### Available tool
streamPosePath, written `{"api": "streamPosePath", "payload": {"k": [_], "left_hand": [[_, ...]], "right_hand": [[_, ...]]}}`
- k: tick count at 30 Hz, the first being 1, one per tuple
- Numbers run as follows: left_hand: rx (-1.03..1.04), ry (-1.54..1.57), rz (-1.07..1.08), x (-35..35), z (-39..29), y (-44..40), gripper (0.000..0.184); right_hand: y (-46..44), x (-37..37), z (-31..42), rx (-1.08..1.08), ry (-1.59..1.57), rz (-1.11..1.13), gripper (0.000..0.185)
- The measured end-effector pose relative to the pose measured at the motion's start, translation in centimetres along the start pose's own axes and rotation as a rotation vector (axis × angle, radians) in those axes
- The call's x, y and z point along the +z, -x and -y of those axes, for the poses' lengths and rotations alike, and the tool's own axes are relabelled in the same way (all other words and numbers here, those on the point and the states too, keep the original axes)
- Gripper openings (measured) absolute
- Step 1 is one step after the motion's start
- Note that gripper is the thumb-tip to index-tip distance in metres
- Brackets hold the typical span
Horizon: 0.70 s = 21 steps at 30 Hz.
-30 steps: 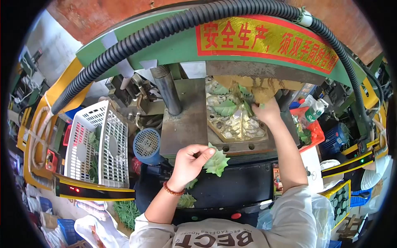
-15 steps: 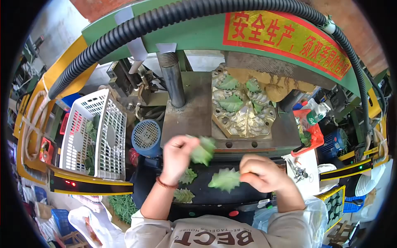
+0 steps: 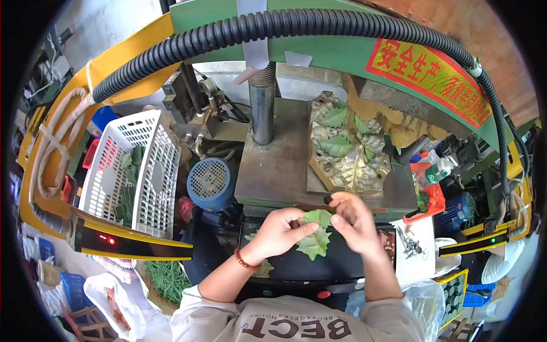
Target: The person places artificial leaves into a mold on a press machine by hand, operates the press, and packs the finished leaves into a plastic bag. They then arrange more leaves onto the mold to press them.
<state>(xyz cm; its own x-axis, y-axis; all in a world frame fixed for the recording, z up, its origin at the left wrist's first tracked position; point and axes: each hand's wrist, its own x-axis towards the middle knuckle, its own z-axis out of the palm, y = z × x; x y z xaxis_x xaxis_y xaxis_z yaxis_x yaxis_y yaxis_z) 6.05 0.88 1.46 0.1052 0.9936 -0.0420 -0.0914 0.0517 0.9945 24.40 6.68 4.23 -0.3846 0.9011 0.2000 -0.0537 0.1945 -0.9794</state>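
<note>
Over the dark ledge in front of the press, my left hand (image 3: pixel 280 232) pinches a green leaf with jagged edges (image 3: pixel 314 244) between thumb and fingers. Whether it is one leaf or two overlapping cannot be told. Close to the leaf's right side is my right hand (image 3: pixel 356 223), its thumb and fingers apart and nothing seen between them. Another jagged leaf (image 3: pixel 264 269) lies on the ledge, partly behind my left wrist. On the press bed, a brass leaf-shaped mould (image 3: pixel 356 174) has several green leaves (image 3: pixel 335 145) on its upper part.
A white slatted basket (image 3: pixel 155 176) with leaves stands left of a blue motor (image 3: pixel 209 183). A red basket (image 3: pixel 428 199) sits right of the press bed (image 3: pixel 268 171). Yellow-black sensor bars (image 3: pixel 134 244) flank both sides. A thick corrugated hose (image 3: pixel 273 27) arches across the top.
Both hands have come together in the middle. The leaf in my right hand has left it, and those fingers have spread. My left hand moved right, still holding a leaf. The camera view has shifted.
</note>
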Motion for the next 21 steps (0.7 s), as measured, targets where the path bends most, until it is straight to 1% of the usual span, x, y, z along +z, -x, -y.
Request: {"api": "streamPosePath", "payload": {"k": [1,3,4,5,6,8,9,13,14,16,18,20,21], "left_hand": [[0.007,-0.132,0.069,0.0,-0.7,0.0,0.013],[0.033,-0.398,0.204,0.1,-1.5,-0.1,0.013],[0.041,-0.392,0.211,0.3,-1.2,-0.3,0.013],[0.057,-0.304,0.143,0.5,-0.6,-0.4,0.012],[0.069,-0.218,0.077,0.8,0.1,-0.4,0.012],[0.088,-0.053,-0.052,1.3,1.1,-0.2,0.014],[0.092,-0.055,-0.045,1.3,1.2,0.1,0.014],[0.076,-0.143,-0.092,-0.1,1.7,1.1,0.011],[0.075,-0.147,-0.088,-0.1,1.7,1.2,0.011],[0.078,-0.278,-0.149,0.1,1.1,1.3,0.007],[0.084,-0.413,-0.201,0.3,0.4,1.4,0.007],[0.072,-0.510,-0.090,1.1,-0.4,0.8,0.012],[0.074,-0.519,-0.082,1.6,-0.5,0.2,0.012]], "right_hand": [[-0.6,-1.0,1.0,0.002,0.010,-0.010,0.009],[-1.7,-2.8,2.8,-0.033,0.431,0.419,0.006],[-2.3,-2.8,3.3,0.016,0.402,0.286,0.005],[-3.0,-2.8,3.8,0.065,0.371,0.155,0.004],[-4.2,-3.3,3.3,0.067,0.378,0.151,0.004],[-6.4,-4.3,1.1,-0.118,0.819,-0.214,0.008],[-6.4,-4.5,0.6,-0.119,0.820,-0.222,0.008],[-6.8,-4.5,-0.8,-0.503,1.073,-0.459,0.014],[-6.5,-4.5,-1.2,-0.500,1.072,-0.464,0.014],[-5.3,-4.6,-2.0,-0.547,1.138,-0.370,0.018],[-4.1,-4.8,-2.5,-0.588,1.203,-0.282,0.022],[-5.2,-6.3,-2.0,-0.508,0.999,-0.378,0.025],[-6.0,-7.3,-1.8,-0.505,0.996,-0.390,0.025]]}}
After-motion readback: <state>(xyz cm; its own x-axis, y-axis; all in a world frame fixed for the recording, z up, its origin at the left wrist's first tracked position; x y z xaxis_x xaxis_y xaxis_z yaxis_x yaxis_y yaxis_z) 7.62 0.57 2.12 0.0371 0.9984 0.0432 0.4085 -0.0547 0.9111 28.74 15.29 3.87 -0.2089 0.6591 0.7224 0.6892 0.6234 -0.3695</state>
